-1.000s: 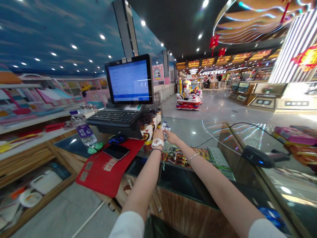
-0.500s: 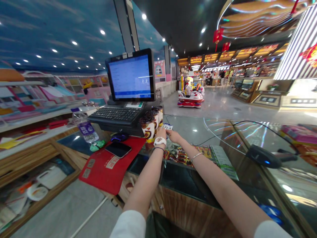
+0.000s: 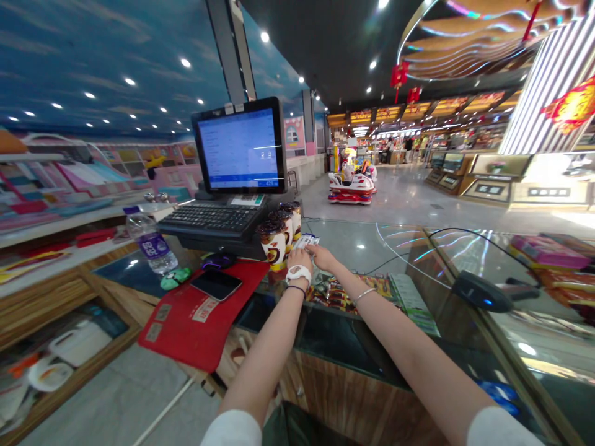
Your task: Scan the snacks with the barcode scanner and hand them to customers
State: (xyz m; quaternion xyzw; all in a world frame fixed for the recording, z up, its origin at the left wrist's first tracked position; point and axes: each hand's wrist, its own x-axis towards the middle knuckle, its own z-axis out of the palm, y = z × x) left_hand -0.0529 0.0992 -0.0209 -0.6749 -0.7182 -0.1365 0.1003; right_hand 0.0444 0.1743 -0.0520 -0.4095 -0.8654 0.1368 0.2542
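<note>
Both my arms reach forward over a glass counter (image 3: 372,248). My left hand (image 3: 297,255), with a white watch on the wrist, rests beside a row of brown-lidded drink cups (image 3: 279,238). My right hand (image 3: 320,255) lies close by, its fingers on a small stack of printed cards (image 3: 307,240) on the glass. Both hands touch the cards; how tightly the fingers close on them is too small to make out.
A till screen (image 3: 239,148) and keyboard (image 3: 211,218) stand left of the cups. A phone (image 3: 216,285) and mouse (image 3: 216,261) lie on a red mat (image 3: 195,316), with a water bottle (image 3: 149,238) beyond. A barcode scanner (image 3: 476,292) sits at right. Ride-on toy cars (image 3: 351,183) stand on the mall floor.
My hands have stayed at the cards beside the cups, with small shifts of the fingers. The view has swayed slightly with my head.
</note>
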